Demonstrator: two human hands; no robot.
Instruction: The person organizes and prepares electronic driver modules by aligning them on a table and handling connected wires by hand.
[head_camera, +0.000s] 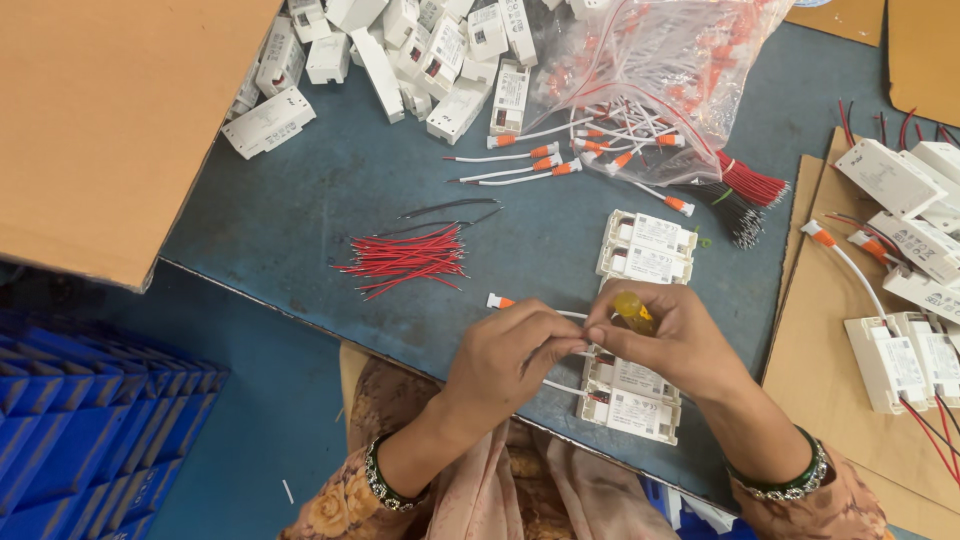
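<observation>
Our left hand pinches one white wire; our right hand is closed on one yellow-handled screwdriver, over two white boxes at the table edge. Beyond: two more boxes, one bundle of red wires, one bag of leads.

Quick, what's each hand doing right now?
Left hand: pinching a white wire.
Right hand: closed on a yellow-handled tool.
</observation>
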